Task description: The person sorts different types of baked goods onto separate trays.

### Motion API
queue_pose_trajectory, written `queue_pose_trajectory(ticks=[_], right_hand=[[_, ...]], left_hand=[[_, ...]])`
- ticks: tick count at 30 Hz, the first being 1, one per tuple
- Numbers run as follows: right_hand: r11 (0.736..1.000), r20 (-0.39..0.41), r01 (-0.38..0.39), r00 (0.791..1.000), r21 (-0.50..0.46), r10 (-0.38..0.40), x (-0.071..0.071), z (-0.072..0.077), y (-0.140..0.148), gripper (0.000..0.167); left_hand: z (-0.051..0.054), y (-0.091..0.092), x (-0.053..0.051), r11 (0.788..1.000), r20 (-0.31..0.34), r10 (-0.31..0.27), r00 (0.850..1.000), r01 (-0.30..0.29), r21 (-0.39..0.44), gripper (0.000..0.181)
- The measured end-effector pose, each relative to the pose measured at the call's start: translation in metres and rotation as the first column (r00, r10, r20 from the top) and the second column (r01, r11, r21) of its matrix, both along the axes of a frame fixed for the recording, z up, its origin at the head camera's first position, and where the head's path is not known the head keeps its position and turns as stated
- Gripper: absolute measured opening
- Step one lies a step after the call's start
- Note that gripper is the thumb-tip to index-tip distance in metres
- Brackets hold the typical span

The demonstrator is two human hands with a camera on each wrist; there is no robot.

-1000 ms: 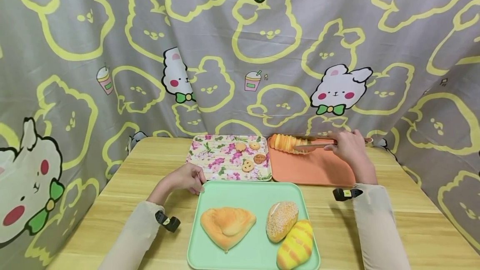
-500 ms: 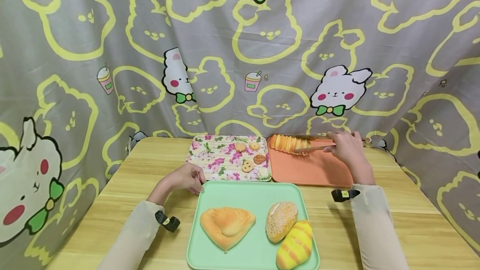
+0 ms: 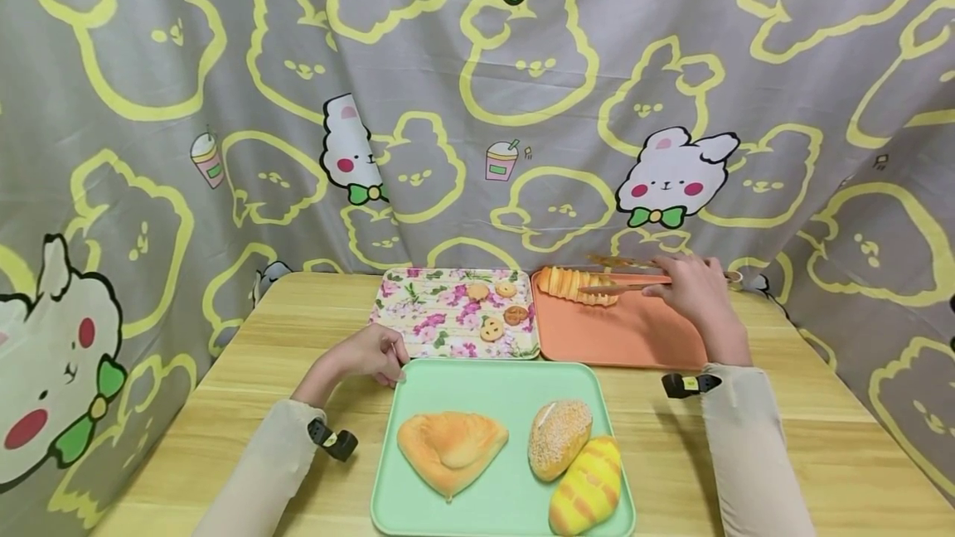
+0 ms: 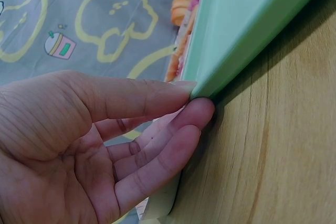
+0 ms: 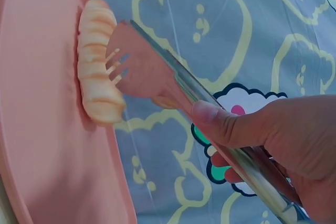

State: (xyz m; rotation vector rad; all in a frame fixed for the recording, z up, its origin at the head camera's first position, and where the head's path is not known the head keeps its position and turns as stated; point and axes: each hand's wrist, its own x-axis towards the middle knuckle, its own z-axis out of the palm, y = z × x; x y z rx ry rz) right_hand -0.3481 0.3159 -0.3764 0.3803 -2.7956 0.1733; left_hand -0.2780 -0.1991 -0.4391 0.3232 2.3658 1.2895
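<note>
My left hand (image 3: 373, 355) pinches the near-left corner of the green tray (image 4: 247, 40) between thumb and index finger. On that tray lie a triangular bread (image 3: 453, 447), a seed-covered bun (image 3: 559, 439) and a yellow striped bread (image 3: 588, 487). At the back right, my right hand (image 3: 694, 292) grips metal food tongs (image 5: 144, 66). A ridged long bread (image 3: 570, 285) lies at the left end of the orange tray (image 3: 642, 334). The tongs' arms stand apart, one over the near side of this bread and the other behind it; whether they touch it, I cannot tell.
A flowered tray (image 3: 410, 321) with several cookies (image 3: 492, 329) stands left of the orange tray, behind the green one. All sit on a wooden table (image 3: 298, 313). A patterned curtain (image 3: 418, 214) hangs close behind the trays.
The arms of the tongs have spread apart, the far one now showing above the orange tray's back edge. My left hand and the breads have kept their places.
</note>
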Motion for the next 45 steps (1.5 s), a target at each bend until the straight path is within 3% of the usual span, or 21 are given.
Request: queue_pose_trajectory(ticks=[4,10,17,24,27,33,38,45], right_hand=[[0.999,0.0,-0.044,0.999,-0.023,0.044,0.0,0.003,-0.007,0.052],[0.98,0.012,-0.169,0.985,-0.109,0.172,0.006,0.013,-0.031,0.052],[0.935,0.046,-0.304,0.947,-0.183,0.318,0.026,0.027,-0.07,0.056],[0.899,0.159,-0.37,0.898,-0.235,0.411,0.051,0.03,-0.106,0.054],[0.877,0.193,-0.414,0.866,-0.244,0.462,0.06,0.03,-0.116,0.052],[0.801,0.235,-0.531,0.771,-0.276,0.592,0.074,0.031,-0.128,0.053],[0.757,0.248,-0.604,0.716,-0.25,0.653,0.08,0.03,-0.136,0.056],[0.743,0.359,-0.622,0.654,-0.247,0.666,0.085,0.023,-0.149,0.056]], left_hand=[[0.0,0.0,0.001,1.0,-0.006,0.002,1.0,-0.002,-0.003,0.016],[0.0,-0.001,-0.001,1.0,-0.011,0.006,1.0,-0.006,-0.013,0.016],[-0.001,-0.001,-0.001,1.0,-0.007,-0.003,1.0,0.003,0.0,0.017],[-0.001,0.0,0.0,1.0,-0.021,-0.014,1.0,0.014,-0.005,0.016],[-0.001,0.0,0.0,1.0,-0.018,-0.009,1.0,0.009,-0.012,0.016],[-0.002,-0.001,-0.001,1.0,-0.022,-0.017,1.0,0.017,-0.01,0.016],[-0.002,0.0,-0.001,1.0,-0.025,-0.023,0.999,0.022,-0.01,0.016],[0.0,0.0,0.001,1.0,-0.025,-0.017,1.0,0.017,0.0,0.017]])
